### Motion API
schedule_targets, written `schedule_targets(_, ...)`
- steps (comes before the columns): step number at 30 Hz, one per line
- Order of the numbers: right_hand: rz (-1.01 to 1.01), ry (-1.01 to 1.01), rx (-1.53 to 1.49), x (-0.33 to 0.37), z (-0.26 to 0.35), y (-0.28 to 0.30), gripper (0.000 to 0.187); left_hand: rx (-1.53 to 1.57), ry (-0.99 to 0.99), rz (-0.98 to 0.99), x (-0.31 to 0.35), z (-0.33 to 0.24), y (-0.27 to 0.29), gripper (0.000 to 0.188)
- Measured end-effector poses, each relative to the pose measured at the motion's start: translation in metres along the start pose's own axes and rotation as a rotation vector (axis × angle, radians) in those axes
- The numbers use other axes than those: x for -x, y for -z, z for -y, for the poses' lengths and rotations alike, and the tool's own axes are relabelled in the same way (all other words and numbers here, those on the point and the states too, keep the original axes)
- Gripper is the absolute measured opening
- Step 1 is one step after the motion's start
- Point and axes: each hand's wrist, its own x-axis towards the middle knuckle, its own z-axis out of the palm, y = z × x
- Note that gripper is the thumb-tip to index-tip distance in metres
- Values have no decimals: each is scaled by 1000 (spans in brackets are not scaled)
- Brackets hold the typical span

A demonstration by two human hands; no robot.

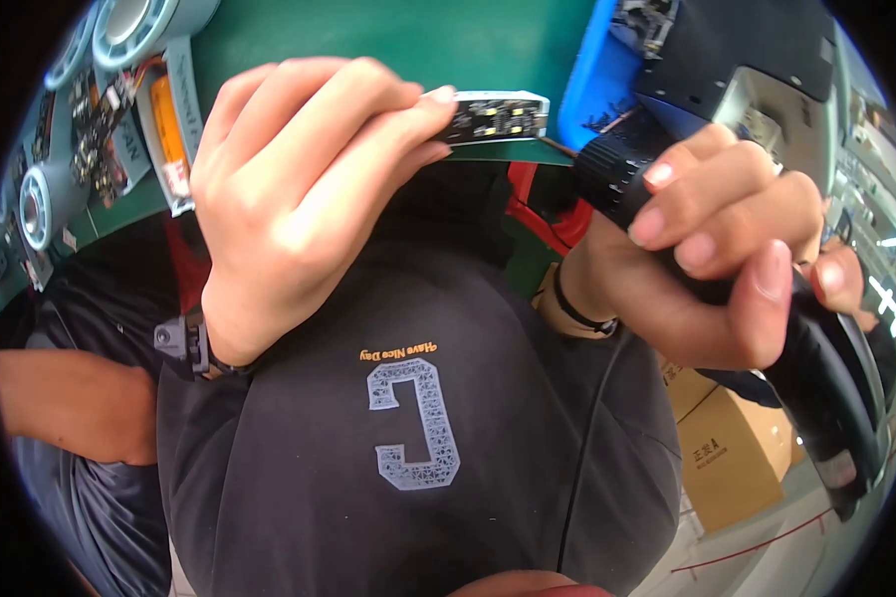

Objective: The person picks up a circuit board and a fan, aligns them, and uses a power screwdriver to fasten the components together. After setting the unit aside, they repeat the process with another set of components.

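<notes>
Between the thumb and fingers of my left hand point(289, 189) is a small circuit board point(498, 117) with a pale edge and several yellowish square parts. It is held up over the near edge of the green table point(398, 45). My right hand point(717, 239) is wrapped round a black electric screwdriver point(612, 169) with a ribbed collar. The thin screwdriver bit point(558, 147) points left, close to the board's right end. Whether the bit touches the board I cannot tell.
Pale blue fan housings point(129, 30) crowd the table's left side, one holding an orange battery point(167, 119). A blue tray point(585, 75) with small dark screws and a black machine point(737, 50) stand at right. Cardboard boxes point(732, 453) are below. A bare forearm point(70, 406) shows at left.
</notes>
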Motion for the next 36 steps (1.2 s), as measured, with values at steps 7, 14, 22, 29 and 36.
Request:
schedule_targets(7,-272,258,333,-12,77,94,19,-40,-4,97,-9,-11,2,33)
schedule_targets(14,-436,219,395,-48,65,113,23,-85,-37,125,-20,-13,-3,31)
schedule_targets(22,-108,247,444,-54,31,150,21,-297,-37,155,-17,-27,5,37)
schedule_targets(29,-428,-45,125,-15,38,68,17,389,290,-380,10,-10,-41,63)
schedule_targets(36,-447,351,498,-32,61,91,18,301,198,-298,23,5,-35,64)
